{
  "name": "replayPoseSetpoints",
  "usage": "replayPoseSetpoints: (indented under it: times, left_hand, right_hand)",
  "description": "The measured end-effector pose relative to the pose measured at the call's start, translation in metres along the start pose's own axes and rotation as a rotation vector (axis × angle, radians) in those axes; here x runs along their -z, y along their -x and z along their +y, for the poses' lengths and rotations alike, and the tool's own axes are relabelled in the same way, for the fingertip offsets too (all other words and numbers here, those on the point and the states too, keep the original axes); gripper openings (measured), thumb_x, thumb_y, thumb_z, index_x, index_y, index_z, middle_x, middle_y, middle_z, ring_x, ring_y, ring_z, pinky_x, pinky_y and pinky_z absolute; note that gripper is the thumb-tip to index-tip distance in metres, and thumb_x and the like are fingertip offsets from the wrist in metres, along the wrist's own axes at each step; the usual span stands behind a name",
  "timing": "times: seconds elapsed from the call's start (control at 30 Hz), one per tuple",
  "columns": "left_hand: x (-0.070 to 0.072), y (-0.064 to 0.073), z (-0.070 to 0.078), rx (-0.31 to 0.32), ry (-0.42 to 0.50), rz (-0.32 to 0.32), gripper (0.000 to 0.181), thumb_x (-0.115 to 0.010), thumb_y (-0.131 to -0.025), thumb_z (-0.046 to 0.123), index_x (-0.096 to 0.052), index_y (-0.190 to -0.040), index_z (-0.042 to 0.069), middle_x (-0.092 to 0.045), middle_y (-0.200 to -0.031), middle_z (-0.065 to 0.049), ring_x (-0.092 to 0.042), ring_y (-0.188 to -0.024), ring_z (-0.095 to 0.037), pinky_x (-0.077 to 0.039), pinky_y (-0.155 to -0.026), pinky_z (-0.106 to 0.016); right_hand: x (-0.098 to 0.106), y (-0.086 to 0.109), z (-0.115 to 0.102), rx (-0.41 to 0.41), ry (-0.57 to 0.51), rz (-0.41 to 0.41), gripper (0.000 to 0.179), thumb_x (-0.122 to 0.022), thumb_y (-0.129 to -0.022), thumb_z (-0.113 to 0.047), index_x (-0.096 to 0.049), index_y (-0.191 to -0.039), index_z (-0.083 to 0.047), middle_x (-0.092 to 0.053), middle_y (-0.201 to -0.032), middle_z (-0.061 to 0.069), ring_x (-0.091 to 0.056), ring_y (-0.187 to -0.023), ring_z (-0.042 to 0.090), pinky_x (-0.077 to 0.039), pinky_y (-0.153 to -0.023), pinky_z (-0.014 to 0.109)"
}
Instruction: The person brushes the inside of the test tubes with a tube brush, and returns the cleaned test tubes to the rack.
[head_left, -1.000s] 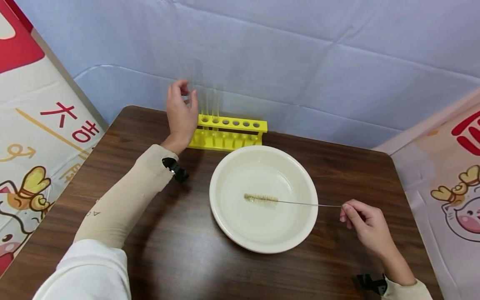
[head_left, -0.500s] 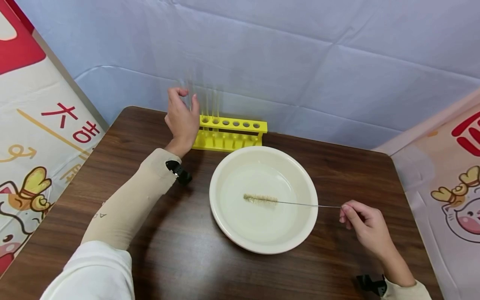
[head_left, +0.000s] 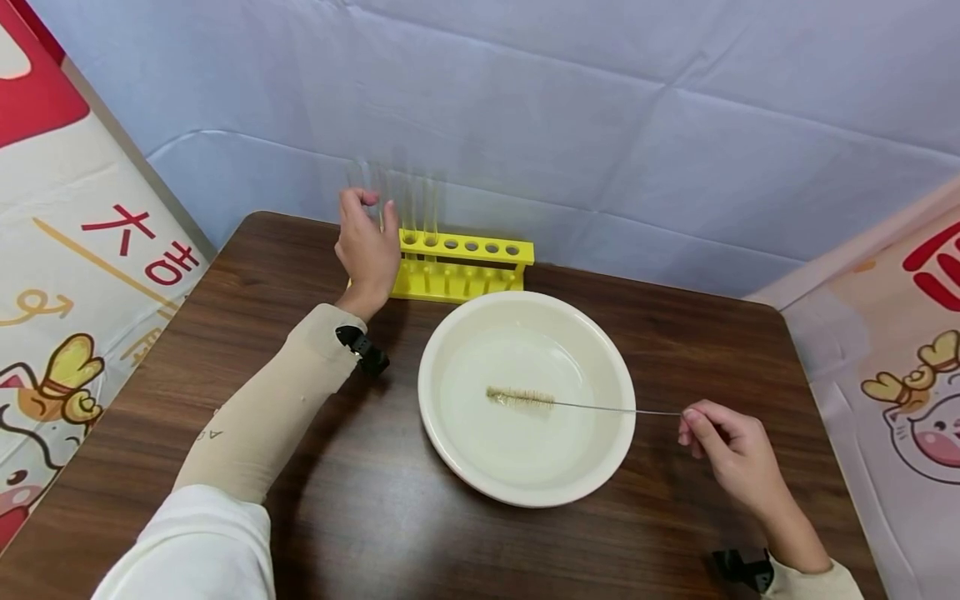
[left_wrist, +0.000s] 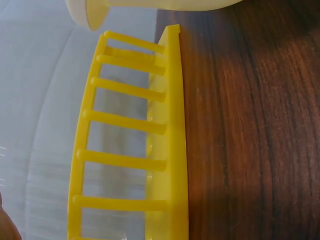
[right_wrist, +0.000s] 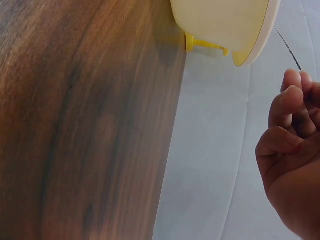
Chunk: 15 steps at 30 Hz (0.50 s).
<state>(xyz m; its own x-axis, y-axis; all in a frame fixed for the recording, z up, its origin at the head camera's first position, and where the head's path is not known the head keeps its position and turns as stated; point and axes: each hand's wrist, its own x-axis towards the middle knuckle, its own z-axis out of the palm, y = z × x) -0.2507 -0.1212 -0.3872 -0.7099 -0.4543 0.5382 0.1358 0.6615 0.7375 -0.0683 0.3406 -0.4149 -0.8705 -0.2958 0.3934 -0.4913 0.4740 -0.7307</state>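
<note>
At the left end of the yellow test tube rack (head_left: 468, 283), my left hand (head_left: 369, 250) holds a clear glass test tube (head_left: 382, 185) upright between thumb and fingers. Its lower part is hidden behind the hand. Two more test tubes (head_left: 431, 208) stand in the rack just right of the hand. My right hand (head_left: 735, 450) pinches the end of a thin wire handle at the right of the white basin (head_left: 527, 493). The handle crosses the basin's rim, and the bristly head of this test tube brush (head_left: 521, 397) lies over the basin's middle.
The basin stands on the brown wooden table (head_left: 360, 500), close in front of the rack. Several rack holes to the right have no tube. A pale cloth backdrop (head_left: 540, 125) hangs behind the table, with printed panels (head_left: 907, 392) at both sides.
My left hand has moved down and slightly right toward the rack, and the test tube in it has come lower. The right hand and the brush have stayed nearly still.
</note>
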Motion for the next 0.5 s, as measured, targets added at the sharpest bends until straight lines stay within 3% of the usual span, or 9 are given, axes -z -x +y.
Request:
replayPoseSetpoints:
  times: [0.5]
  left_hand:
    - [-0.0005,0.0068,-0.0089,0.041,-0.045,-0.054,0.032,-0.052,-0.107,0.036,-0.050,-0.117,0.006,-0.057,-0.104,-0.013,-0.054,-0.072,-0.029,-0.032,-0.065,-0.038]
  right_hand:
    - [0.0000,0.0000,-0.0019,0.005,0.004,0.001,0.033,-0.052,-0.096,0.019,-0.062,-0.080,-0.008,-0.058,-0.067,0.004,-0.051,-0.054,0.010,-0.042,-0.048,0.026]
